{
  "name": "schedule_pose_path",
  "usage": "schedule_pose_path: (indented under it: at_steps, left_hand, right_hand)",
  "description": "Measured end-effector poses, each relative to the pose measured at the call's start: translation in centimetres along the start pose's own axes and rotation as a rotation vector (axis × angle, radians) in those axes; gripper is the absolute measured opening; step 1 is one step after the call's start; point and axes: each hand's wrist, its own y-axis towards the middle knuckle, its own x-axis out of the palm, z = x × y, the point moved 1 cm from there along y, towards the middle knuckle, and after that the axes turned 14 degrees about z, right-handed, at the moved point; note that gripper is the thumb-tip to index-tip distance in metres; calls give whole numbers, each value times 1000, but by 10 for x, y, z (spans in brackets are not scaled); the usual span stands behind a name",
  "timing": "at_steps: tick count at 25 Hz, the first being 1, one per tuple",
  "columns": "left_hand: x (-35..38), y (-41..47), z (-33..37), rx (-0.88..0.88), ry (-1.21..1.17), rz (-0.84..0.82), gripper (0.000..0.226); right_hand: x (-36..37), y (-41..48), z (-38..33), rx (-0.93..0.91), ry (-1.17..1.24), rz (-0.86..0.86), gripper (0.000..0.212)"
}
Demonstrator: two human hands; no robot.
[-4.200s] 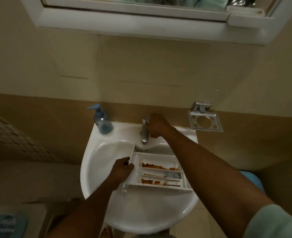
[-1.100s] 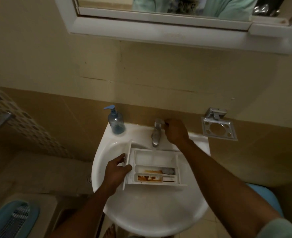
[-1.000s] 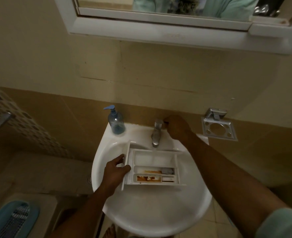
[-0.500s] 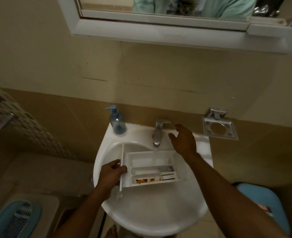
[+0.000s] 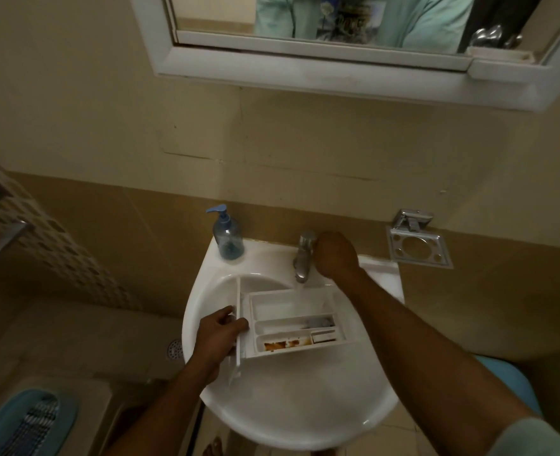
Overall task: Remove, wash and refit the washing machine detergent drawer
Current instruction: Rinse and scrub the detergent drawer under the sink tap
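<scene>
A white detergent drawer lies flat over the white basin, under the chrome tap. Brown residue stains its nearest compartment; the far compartment looks clean. My left hand grips the drawer's front panel at its left end. My right hand is closed on the tap's handle just right of the spout. A thin stream of water falls from the spout toward the drawer's back edge.
A blue pump soap bottle stands on the basin's back left corner. A chrome wall holder is mounted to the right. A white-framed mirror hangs above. A blue mat lies on the floor at left, beside a floor drain.
My right hand, which had lifted off the tap half a second ago, is back on its handle. The drawer has shifted slightly and its middle compartment shows less brown residue than before.
</scene>
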Motion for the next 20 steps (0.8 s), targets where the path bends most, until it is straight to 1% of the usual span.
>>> schedule_pose_path:
  at_steps: [1, 3, 5, 6, 7, 10, 11, 14, 15, 17, 18, 19, 20]
  left_hand:
    - [0, -1, -1, -1, 2, -7, 27]
    - [3, -2, -2, -2, 9, -21, 34]
    - [6, -5, 0, 1, 16, -22, 33]
    - [7, -7, 1, 1, 15, -31, 31]
    - [9, -9, 2, -5, 19, -43, 29]
    - [20, -15, 1, -40, 47, -71, 28]
    - [25, -20, -1, -51, 51, -67, 31]
    - [41, -46, -12, -72, 66, -33, 42]
    - [44, -57, -16, -84, 64, -20, 47]
    - [52, -71, -26, -138, 11, -8, 60]
    - [54, -73, -31, -170, -31, -1, 68]
    - [57, -74, -34, -191, -67, 6, 72]
    - [59, -74, -38, -190, -89, 16, 73]
  right_hand:
    - [8, -8, -9, 4, -5, 19, 32]
    - [21, -17, -19, 50, 72, 55, 37]
    - [15, -19, -17, 122, 166, 26, 28]
    - [8, -25, -12, 158, 193, 15, 28]
    - [1, -34, -5, 191, 205, 34, 34]
    - [-13, -91, 26, 347, 193, 214, 42]
    - [-13, -115, 37, 409, 198, 241, 43]
    - [0, -178, 55, 568, 316, 181, 44]
    - [7, -191, 54, 591, 368, 180, 49]
    - [14, -207, 43, 643, 413, 222, 72]
    - [17, -211, 37, 705, 427, 220, 79]
    - [19, -214, 31, 771, 457, 198, 74]
    - [21, -216, 26, 810, 502, 169, 60]
